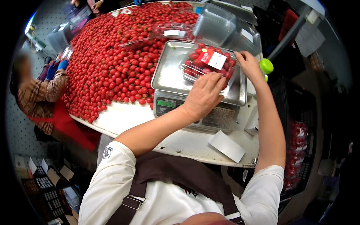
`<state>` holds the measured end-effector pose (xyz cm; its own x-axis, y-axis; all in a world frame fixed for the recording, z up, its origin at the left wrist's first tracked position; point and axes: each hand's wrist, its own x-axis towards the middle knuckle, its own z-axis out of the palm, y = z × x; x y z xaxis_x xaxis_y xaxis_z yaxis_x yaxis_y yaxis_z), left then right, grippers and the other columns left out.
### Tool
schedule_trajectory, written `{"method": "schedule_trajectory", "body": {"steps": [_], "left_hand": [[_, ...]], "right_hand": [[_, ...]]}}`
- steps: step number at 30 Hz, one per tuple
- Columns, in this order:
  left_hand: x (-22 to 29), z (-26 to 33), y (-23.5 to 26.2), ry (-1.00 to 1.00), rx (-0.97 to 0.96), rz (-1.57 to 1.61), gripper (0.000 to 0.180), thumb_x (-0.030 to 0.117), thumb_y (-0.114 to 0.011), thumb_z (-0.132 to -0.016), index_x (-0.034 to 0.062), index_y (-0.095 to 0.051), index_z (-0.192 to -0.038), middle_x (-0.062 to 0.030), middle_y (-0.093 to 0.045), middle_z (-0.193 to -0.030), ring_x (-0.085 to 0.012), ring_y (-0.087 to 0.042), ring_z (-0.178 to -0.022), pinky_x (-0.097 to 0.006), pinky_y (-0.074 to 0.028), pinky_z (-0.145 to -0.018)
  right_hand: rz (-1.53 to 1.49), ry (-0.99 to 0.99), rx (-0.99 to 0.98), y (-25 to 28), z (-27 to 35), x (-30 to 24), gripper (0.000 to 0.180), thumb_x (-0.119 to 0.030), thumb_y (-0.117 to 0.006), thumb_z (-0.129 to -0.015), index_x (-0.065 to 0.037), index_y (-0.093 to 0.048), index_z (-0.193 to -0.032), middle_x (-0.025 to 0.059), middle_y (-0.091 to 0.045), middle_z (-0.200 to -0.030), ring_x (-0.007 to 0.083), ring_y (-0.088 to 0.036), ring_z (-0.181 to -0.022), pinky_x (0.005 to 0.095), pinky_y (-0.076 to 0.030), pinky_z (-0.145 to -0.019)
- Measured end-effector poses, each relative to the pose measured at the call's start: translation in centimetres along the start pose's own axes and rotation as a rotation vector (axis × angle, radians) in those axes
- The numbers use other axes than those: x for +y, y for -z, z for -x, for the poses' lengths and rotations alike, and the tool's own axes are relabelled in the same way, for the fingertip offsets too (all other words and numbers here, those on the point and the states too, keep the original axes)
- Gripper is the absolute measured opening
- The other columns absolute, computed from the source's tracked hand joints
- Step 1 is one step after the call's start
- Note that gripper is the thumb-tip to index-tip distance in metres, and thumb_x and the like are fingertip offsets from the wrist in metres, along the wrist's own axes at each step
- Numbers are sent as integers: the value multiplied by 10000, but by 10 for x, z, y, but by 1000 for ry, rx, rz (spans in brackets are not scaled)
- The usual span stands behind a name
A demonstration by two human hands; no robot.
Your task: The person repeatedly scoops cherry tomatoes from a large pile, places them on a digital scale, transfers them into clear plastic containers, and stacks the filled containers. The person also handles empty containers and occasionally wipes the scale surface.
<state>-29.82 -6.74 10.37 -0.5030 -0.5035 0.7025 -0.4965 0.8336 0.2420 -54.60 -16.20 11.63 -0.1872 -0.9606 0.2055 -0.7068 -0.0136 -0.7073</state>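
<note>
A clear plastic clamshell box (190, 71) full of red cherry tomatoes sits tilted on the steel pan (168, 71) of a digital scale (165, 107). Its lid bears a red and white label (212, 58). My left hand (205, 93) presses its fingers together on the near edge of the box, with the fingertips partly hidden. At the far right corner, my right hand (248, 66) has its thumb and curled fingers on the box's edge. Behind the scale are stacked empty clear boxes (213, 24).
A large heap of cherry tomatoes (112, 63) covers the table's left and far side. Filled boxes (174, 32) lie on it. A green-capped bottle (266, 66) stands right, a white card (227, 146) near the front edge. A co-worker (41, 90) with blue gloves works at left; black crates (300, 150) stand right.
</note>
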Motion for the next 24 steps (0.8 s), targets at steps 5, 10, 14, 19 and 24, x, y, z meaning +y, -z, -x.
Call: {"method": "schedule_trajectory", "body": {"steps": [5,10,14,19,24], "left_hand": [[-18,4,6,-72,12,-90,551,88,-734,-744,38,-595,-1275,-102,-565,-1270,-289,-554,-1215,-428,-428,-1065],[-40,14,26,-81,-32,-73,502,52,-680,-801,18,-589,-1293,-131,-564,-1343,-307,-528,-1305,-432,-422,-1089],[-55,24,31,-43,-47,-52,503,2,-641,-811,14,-582,-1311,-148,-544,-1398,-314,-488,-1365,-446,-414,-1092],[-56,37,39,51,-9,0,606,-65,-636,-775,45,-555,-1365,-195,-541,-1380,-369,-537,-1272,-459,-444,-1028],[5,56,49,51,15,206,489,-83,-640,-772,9,-606,-1251,-204,-566,-1274,-363,-578,-1144,-424,-479,-969]], "right_hand": [[-150,-216,-311,15,-8,-14,513,-523,-620,-941,-16,-685,-894,6,-592,-718,116,-510,-600,280,-445,-547],[-161,-283,-321,12,12,-13,455,-508,-617,-961,-61,-660,-891,-38,-500,-695,77,-472,-597,248,-425,-542],[-248,-294,-160,-10,29,-3,499,-501,-658,-933,-11,-649,-838,21,-547,-676,115,-519,-562,276,-444,-504],[-442,-202,13,17,61,-9,448,-414,-618,-986,25,-671,-917,52,-629,-692,103,-538,-559,286,-452,-547],[-284,-295,611,74,179,48,253,-245,-680,-954,8,-680,-939,44,-647,-748,91,-573,-672,267,-474,-630]]}}
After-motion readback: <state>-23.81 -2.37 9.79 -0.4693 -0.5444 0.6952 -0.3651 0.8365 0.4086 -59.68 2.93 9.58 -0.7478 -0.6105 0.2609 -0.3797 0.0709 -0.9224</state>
